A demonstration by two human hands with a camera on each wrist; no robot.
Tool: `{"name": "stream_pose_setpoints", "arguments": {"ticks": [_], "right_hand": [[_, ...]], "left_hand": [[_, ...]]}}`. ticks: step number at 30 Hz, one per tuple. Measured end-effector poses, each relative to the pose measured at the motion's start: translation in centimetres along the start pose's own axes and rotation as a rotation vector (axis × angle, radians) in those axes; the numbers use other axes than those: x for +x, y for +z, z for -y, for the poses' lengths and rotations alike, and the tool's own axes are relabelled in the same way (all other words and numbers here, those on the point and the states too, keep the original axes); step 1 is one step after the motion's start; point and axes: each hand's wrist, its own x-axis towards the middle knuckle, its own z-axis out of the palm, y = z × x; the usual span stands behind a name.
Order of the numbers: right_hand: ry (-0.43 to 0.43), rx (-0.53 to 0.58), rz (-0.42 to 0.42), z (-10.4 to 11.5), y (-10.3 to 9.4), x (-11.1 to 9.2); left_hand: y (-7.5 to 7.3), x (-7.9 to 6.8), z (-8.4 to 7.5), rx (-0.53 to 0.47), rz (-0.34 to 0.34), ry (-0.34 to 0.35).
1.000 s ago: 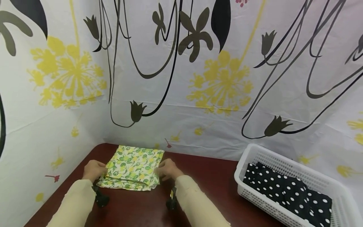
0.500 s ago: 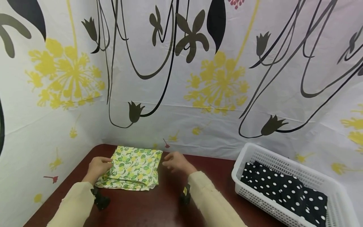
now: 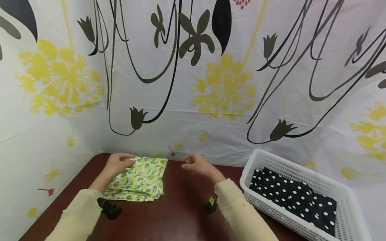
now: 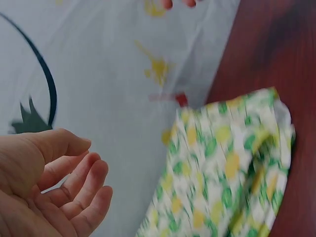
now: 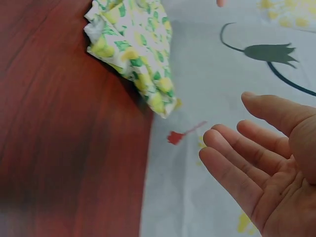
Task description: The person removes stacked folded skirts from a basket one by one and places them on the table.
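In the lower right of the head view, a white basket (image 3: 265, 205) contains black polka-dot fabric (image 3: 294, 197). Folded lemon-print cloth (image 3: 141, 180) lies on the red-brown table (image 3: 169, 214), lower left of centre. The left hand (image 3: 119, 164), fingers loosely bent, and the right hand (image 3: 197, 164), fingers relaxed, thumb apart, hold nothing. Patterned sheeting (image 3: 181, 134) stands behind.

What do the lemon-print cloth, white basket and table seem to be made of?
Lemon-print cloth: thin, matte fabric, perhaps cotton; it lies in soft, layered folds.
White basket: probably smooth plastic, judging by its uniform, perforated walls.
Table: dark red, slightly glossy, grained; wood or laminate, I can't tell which.
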Motion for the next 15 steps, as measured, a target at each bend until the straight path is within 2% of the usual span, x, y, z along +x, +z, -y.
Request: {"name": "stream_pose_setpoints", "arguments": {"ticks": [10, 15], "right_hand": [[-0.042, -0.044, -0.051, 1.7, -4.3, -3.1], [-0.040, -0.068, -0.083, 2.5, -6.3, -4.8]], "left_hand": [[3.3, 0.0, -5.7, -0.067, 0.163, 0.101], [4.9, -0.2, -8.4, -0.010, 0.206, 0.187]]}}
